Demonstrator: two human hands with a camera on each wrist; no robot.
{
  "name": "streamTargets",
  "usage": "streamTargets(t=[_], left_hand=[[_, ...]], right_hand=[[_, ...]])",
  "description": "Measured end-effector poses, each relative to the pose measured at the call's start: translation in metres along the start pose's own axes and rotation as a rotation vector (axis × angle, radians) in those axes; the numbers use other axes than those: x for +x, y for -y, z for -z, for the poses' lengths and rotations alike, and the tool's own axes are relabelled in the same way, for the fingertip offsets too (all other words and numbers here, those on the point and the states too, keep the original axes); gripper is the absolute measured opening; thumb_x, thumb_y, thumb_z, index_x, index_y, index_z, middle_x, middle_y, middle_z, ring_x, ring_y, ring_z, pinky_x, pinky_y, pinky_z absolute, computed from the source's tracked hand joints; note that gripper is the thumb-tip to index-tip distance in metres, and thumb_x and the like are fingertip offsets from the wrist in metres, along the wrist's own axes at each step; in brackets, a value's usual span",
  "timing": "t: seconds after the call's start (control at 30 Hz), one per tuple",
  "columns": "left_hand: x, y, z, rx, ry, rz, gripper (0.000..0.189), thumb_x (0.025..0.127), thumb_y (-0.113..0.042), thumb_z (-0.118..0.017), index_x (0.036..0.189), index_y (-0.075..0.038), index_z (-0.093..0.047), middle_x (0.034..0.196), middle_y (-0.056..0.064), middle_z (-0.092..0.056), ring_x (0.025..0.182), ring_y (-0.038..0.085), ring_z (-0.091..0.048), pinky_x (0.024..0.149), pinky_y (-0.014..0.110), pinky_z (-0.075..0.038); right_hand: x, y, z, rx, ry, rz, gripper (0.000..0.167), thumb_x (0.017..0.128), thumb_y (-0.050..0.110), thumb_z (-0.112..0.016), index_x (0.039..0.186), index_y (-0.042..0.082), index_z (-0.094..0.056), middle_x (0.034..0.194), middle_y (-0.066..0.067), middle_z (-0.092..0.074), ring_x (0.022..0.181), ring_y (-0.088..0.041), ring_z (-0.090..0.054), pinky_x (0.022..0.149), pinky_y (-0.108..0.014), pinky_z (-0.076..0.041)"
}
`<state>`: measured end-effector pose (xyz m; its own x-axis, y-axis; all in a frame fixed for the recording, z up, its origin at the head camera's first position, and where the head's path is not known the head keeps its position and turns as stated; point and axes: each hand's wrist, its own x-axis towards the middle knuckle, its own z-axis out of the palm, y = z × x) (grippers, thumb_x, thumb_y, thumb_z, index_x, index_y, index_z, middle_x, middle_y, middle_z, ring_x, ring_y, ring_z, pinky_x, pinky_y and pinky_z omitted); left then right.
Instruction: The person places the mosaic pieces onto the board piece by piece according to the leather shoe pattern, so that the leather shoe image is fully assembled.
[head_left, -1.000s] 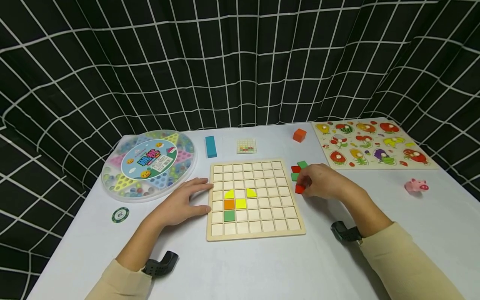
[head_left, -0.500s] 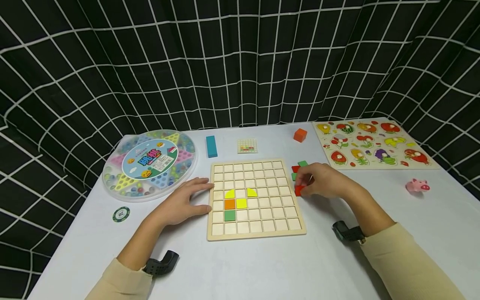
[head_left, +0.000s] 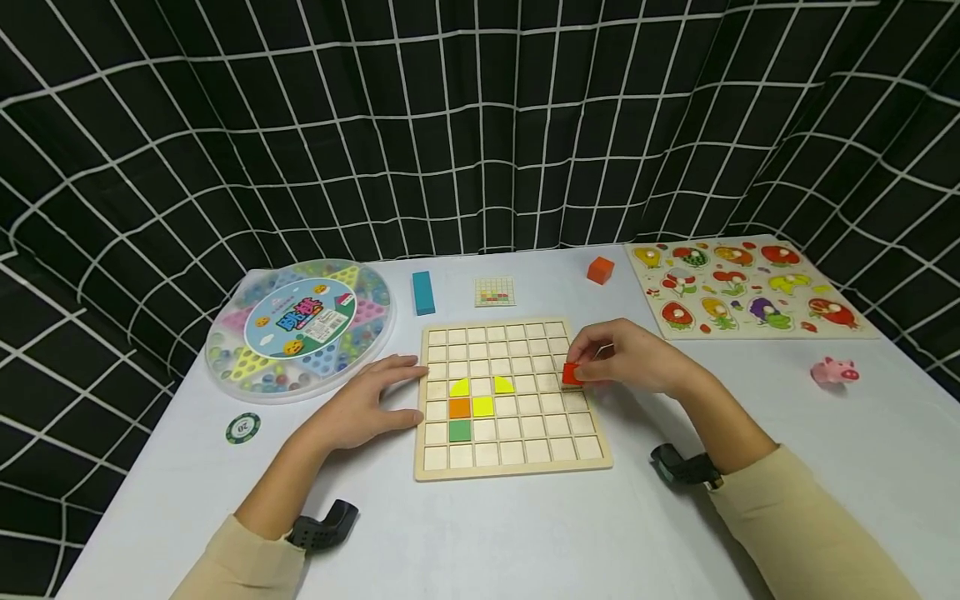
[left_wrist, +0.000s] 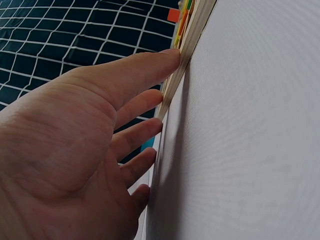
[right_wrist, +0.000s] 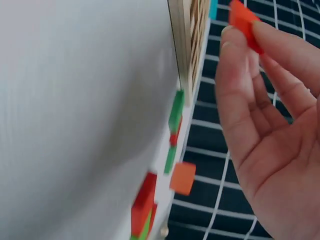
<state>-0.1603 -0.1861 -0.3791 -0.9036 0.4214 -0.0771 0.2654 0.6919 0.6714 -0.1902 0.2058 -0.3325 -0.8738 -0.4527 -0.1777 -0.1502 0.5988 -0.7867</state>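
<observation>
My right hand [head_left: 633, 357] pinches a small red square tile [head_left: 572, 374] between thumb and fingertips, over the right edge of the wooden grid board [head_left: 525, 427]. In the right wrist view the red tile [right_wrist: 244, 25] is tilted and held above the board's level. My left hand [head_left: 367, 408] lies spread beside the board's left edge, thumb tip and index fingertip right at its rim. On the board are two yellow quarter-round tiles [head_left: 460, 388], an orange square [head_left: 459, 408], a yellow square [head_left: 483, 407] and a green square [head_left: 459, 431].
Loose green and red tiles [right_wrist: 176, 112] lie by the board's right side, hidden behind my hand in the head view. Around stand a marble game box [head_left: 300, 329], blue block [head_left: 423, 293], pattern card [head_left: 494, 292], orange cube [head_left: 600, 270], fruit puzzle [head_left: 742, 292], pink pig [head_left: 835, 371] and chip [head_left: 243, 428].
My right hand has picked up the red tile from the table right of the board and moved it left over the board's right edge. My left hand has stayed in place.
</observation>
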Motion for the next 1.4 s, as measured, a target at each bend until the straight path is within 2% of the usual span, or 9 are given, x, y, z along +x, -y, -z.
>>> streamTargets(t=[0.3,0.47,0.8,0.93,1.2,1.4], left_hand=[[0.000,0.001,0.000,-0.003,0.005,0.001,0.064,0.091,-0.034,-0.078,0.149,-0.017,-0.057,0.165,0.011,-0.040,0.156,0.040,-0.027,0.122,0.066,-0.024],[-0.001,0.000,0.001,-0.006,0.001,0.008,0.064,0.091,-0.034,-0.078,0.149,-0.018,-0.057,0.165,0.010,-0.040,0.156,0.040,-0.027,0.122,0.066,-0.024],[0.000,0.000,0.002,-0.005,-0.002,-0.007,0.064,0.091,-0.035,-0.078,0.149,-0.017,-0.057,0.164,0.011,-0.040,0.155,0.040,-0.027,0.122,0.067,-0.025],[0.000,0.001,0.001,-0.010,0.004,-0.001,0.064,0.091,-0.036,-0.078,0.149,-0.017,-0.057,0.164,0.011,-0.040,0.155,0.041,-0.027,0.122,0.067,-0.024],[0.000,0.003,-0.001,-0.004,0.001,-0.005,0.063,0.091,-0.035,-0.078,0.149,-0.017,-0.058,0.165,0.011,-0.040,0.155,0.041,-0.027,0.122,0.067,-0.024],[0.000,0.002,0.000,-0.008,-0.003,0.002,0.063,0.091,-0.034,-0.078,0.149,-0.018,-0.058,0.165,0.010,-0.039,0.156,0.040,-0.026,0.123,0.065,-0.025]], right_hand=[[0.009,0.019,-0.027,0.104,0.077,0.010,0.009,0.094,0.008,-0.072,0.101,0.003,-0.069,0.087,-0.009,-0.071,0.075,-0.026,-0.067,0.073,-0.033,-0.058],[0.016,0.032,-0.040,0.098,0.114,0.007,0.007,0.095,0.008,-0.072,0.100,0.004,-0.070,0.086,-0.007,-0.070,0.078,-0.024,-0.069,0.077,-0.033,-0.059],[0.018,0.050,-0.061,0.091,0.179,-0.032,0.004,0.092,0.004,-0.071,0.095,0.006,-0.072,0.079,-0.008,-0.067,0.070,-0.024,-0.070,0.072,-0.034,-0.062],[0.020,0.057,-0.071,0.041,0.181,-0.034,0.008,0.091,0.001,-0.071,0.092,0.009,-0.072,0.076,-0.006,-0.067,0.068,-0.023,-0.069,0.072,-0.033,-0.060],[0.024,0.070,-0.089,-0.042,0.135,-0.034,0.015,0.089,-0.004,-0.072,0.085,0.011,-0.071,0.070,-0.004,-0.066,0.062,-0.018,-0.067,0.065,-0.029,-0.054],[0.025,0.078,-0.097,-0.178,0.094,0.006,0.019,0.086,-0.001,-0.076,0.078,0.015,-0.071,0.068,0.002,-0.065,0.067,-0.015,-0.059,0.067,-0.028,-0.049]])
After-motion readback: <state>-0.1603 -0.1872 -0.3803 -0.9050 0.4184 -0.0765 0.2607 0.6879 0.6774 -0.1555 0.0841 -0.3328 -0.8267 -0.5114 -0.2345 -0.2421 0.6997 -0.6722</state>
